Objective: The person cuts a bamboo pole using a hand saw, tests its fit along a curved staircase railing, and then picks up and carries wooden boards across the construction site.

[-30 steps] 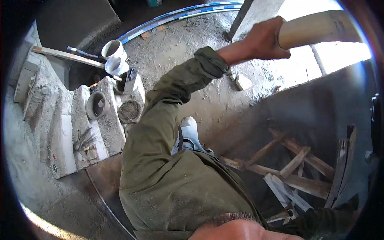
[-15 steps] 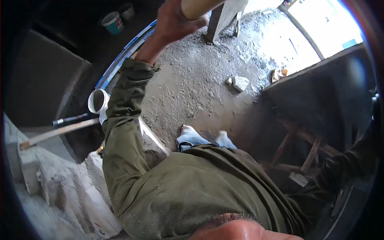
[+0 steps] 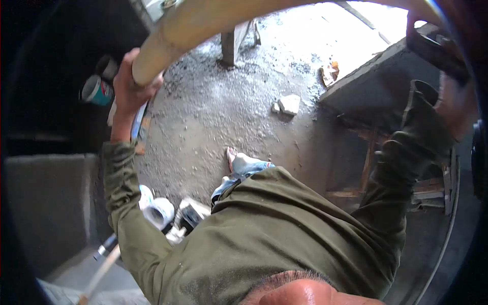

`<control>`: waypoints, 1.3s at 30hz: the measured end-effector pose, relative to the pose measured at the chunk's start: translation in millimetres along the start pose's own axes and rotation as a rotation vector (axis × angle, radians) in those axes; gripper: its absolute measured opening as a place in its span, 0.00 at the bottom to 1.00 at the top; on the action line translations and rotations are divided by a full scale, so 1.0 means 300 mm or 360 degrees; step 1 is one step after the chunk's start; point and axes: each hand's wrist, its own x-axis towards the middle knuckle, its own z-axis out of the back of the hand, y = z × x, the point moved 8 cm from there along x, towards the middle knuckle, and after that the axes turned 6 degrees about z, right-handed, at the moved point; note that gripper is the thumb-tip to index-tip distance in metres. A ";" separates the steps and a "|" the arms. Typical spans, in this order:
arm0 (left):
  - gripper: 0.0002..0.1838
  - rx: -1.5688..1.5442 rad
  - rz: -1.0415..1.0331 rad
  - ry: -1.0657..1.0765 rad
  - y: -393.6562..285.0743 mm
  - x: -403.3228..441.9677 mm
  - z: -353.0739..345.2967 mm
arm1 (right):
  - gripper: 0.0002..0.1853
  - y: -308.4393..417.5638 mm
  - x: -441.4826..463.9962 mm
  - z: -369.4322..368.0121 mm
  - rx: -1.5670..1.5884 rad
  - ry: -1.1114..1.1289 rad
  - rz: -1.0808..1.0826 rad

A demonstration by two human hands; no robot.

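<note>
A thick, pale yellow pole (image 3: 218, 25) crosses the top of the view and looks bent in the lens. My left hand (image 3: 133, 84) is closed around its near end at the upper left. At the far right edge, my right hand (image 3: 454, 104) is raised near the other stretch of the pole. It is blurred and partly dark, so its fingers do not show clearly. A dark shape (image 3: 434, 53) lies just above that hand, and I cannot make out what it is.
Rough wet floor (image 3: 193, 132) surrounds my feet. A broken white block (image 3: 290, 104) lies ahead, with a wooden post (image 3: 230, 48) beyond. Buckets (image 3: 96, 90) stand at left, and a white pail (image 3: 160, 212) is beside me. A low wall (image 3: 366, 76) and timber (image 3: 368, 162) are at right.
My left hand has swung left and down with the pole, which now spans the top. My right arm has come up from the dark lower right. My body and view have turned.
</note>
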 end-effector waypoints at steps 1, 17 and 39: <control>0.32 -0.0080 0.0050 0.0084 0.048 0.016 -0.006 | 0.23 0.011 0.010 -0.051 -0.0031 0.0020 -0.0051; 0.29 0.0122 0.0354 0.0883 1.163 -0.179 -0.122 | 0.39 0.530 -0.424 -0.795 0.2071 0.0283 -0.0958; 0.15 0.0363 0.0559 0.1077 1.643 -0.755 0.060 | 0.25 0.684 -1.330 -1.244 0.1651 0.1184 -0.2449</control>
